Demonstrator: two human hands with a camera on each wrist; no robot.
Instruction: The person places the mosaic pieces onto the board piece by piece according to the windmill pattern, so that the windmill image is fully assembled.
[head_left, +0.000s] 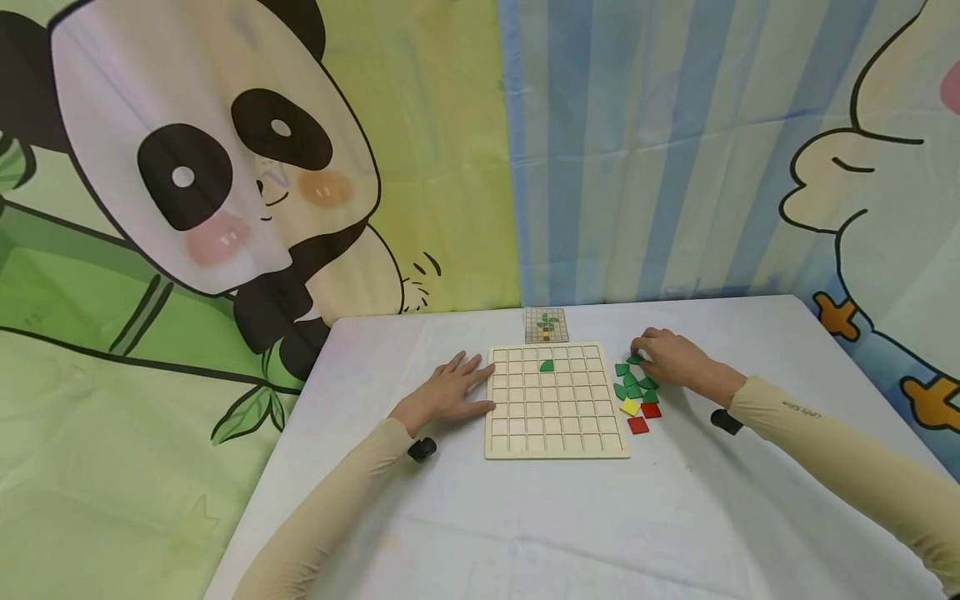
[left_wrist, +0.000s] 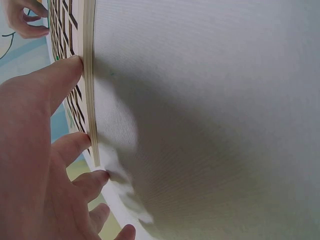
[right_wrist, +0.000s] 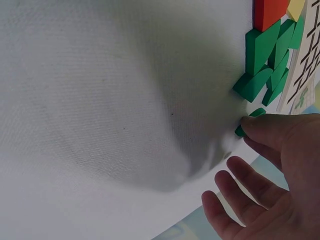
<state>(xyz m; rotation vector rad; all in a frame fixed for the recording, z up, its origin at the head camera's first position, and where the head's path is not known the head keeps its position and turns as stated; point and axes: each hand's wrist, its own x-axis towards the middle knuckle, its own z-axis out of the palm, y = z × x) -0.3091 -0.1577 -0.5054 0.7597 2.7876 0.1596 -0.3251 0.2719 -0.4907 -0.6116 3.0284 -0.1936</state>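
Loose pieces are on the white table (head_left: 540, 533), just right of the pale grid board (head_left: 545, 408). Mostly green pieces (head_left: 633, 391): thick, flat blocks, solid colour, some straight-edged, at least one with a curved side. Near end of the cluster: two red pieces (head_left: 638, 426) and a yellow piece (head_left: 630, 407), flat, four-sided.

Right hand (head_left: 670, 357) is at the far end of the cluster: thumb and index finger pinch one green block (right_wrist: 258, 112), low by the table. Thumb hides part of it, so full outline can't be told. Other three fingers loose, apart.

Left hand (head_left: 447, 391) spread wide, holds nothing; thumb and index fingertip touch the board's left edge.

One placed green tile (head_left: 547, 366) sits in the second row from the far edge, one corner clipped or rounded. Pattern card (head_left: 547, 325) lies just past the board: green leaf shapes over a red-and-yellow stem.
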